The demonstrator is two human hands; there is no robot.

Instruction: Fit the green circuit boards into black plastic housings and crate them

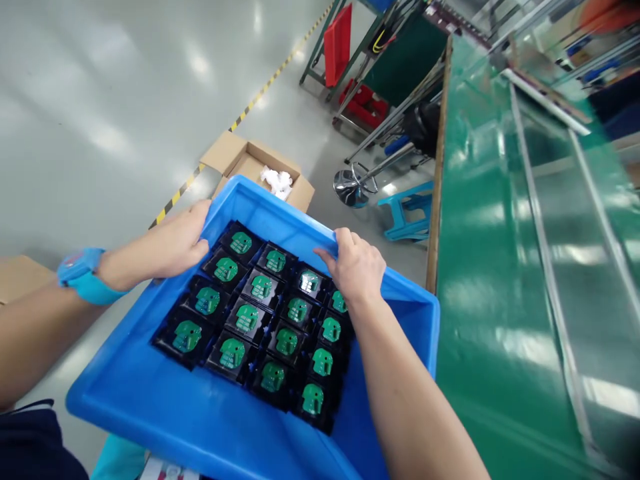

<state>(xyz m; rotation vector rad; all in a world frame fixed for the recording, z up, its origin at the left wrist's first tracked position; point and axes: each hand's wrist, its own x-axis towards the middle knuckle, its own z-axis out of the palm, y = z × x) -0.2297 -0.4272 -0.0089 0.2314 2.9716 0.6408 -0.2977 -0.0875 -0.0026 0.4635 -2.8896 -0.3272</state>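
Note:
A large blue plastic bin (195,417) sits tilted in front of me. My left hand (177,243) is closed over its left rim, with a blue band on the wrist. On the far rim, my right hand (357,263) grips the edge, its thumb to the inside. Rows of square black cases (186,339) lie in the bin, each with a round green circuit board (232,353) in its face. My right hand and forearm hide part of the rightmost row. The bin's underside is out of sight.
An open cardboard box (295,190) with crumpled white paper stands on the floor beyond the bin. A green-topped workbench (480,280) runs along the right. Past the box are a blue stool (410,213), a chrome stool base (353,187) and a red bin (337,47).

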